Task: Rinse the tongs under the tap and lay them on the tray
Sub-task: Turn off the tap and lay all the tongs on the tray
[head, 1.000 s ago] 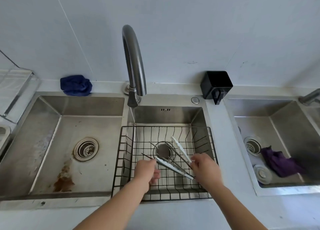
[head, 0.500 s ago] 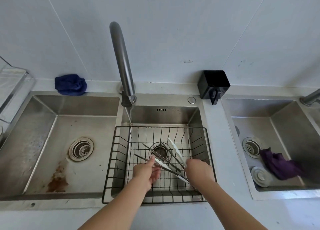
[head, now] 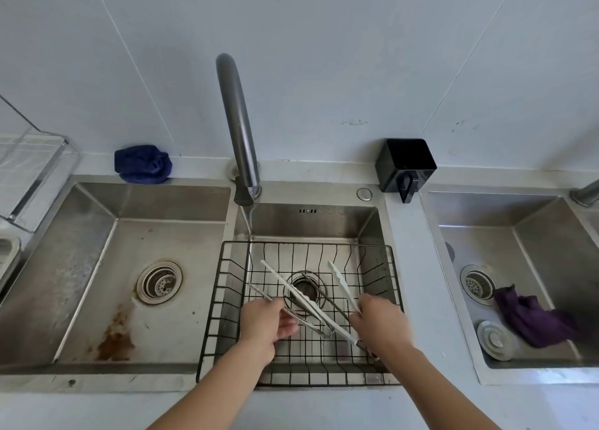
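white tongs (head: 299,295) now spread wider apart, left hand (head: 264,324) gripping the metal tongs (head: 293,313)

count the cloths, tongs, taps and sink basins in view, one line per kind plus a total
cloths: 2, blue cloth and purple cloth
tongs: 2, white tongs and metal tongs
taps: 2, main tap and side tap
sink basins: 3
total: 9

Three steel sink basins (head: 168,209); three drains (head: 159,282); two taps (head: 238,121); two pairs of tongs, one white-tipped (head: 293,292), one bare metal (head: 311,324); two cloths, blue (head: 142,164) and purple (head: 531,316); one wire basket (head: 227,300); two hands (head: 264,322).
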